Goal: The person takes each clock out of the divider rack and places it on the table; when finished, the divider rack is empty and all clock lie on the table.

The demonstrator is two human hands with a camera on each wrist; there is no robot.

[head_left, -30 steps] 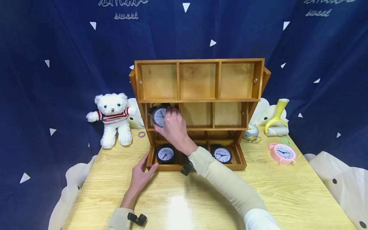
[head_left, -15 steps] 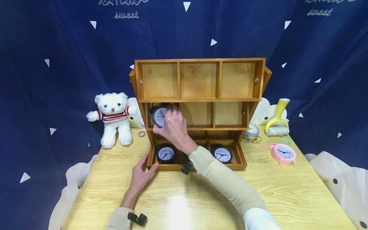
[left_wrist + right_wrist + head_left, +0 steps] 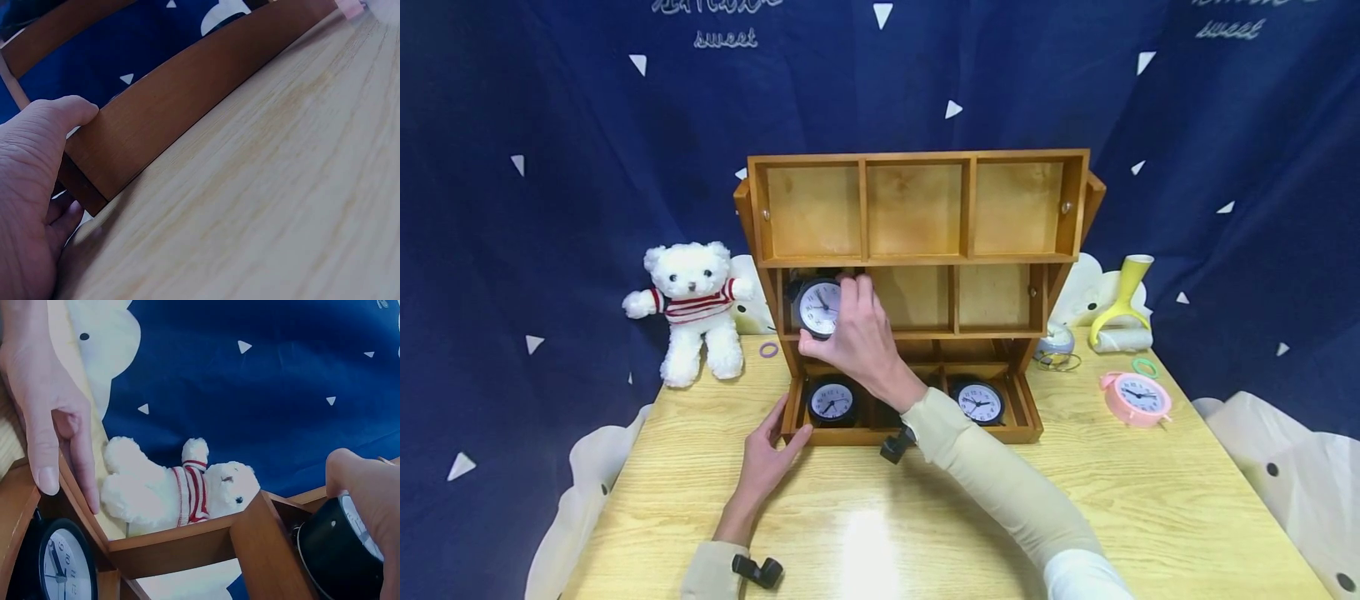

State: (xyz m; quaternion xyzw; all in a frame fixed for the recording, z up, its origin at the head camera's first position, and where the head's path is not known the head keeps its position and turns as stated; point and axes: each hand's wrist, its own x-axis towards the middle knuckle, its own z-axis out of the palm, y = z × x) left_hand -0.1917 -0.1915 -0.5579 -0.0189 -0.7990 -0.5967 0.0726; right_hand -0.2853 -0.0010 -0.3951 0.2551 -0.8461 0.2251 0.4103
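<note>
I am monitoring a black, white-dialled clock (image 3: pixel 818 308) facing outward at the middle-left compartment (image 3: pixel 786 318) of an upright wooden rack (image 3: pixel 917 260).

I count two hands (image 3: pixel 763 458) (image 3: pixel 863 342); around them, three round black clocks (image 3: pixel 818 307) (image 3: pixel 832 402) (image 3: pixel 979 403), one pink clock (image 3: pixel 1138 397), one white plush bear (image 3: pixel 692 308).

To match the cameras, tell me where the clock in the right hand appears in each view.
Head: the clock, just left of centre, gripped by the right hand.
Left wrist: not in it.
Right wrist: lower right, its casing cut off by the bottom edge.
Shared landmark: left hand.
</note>
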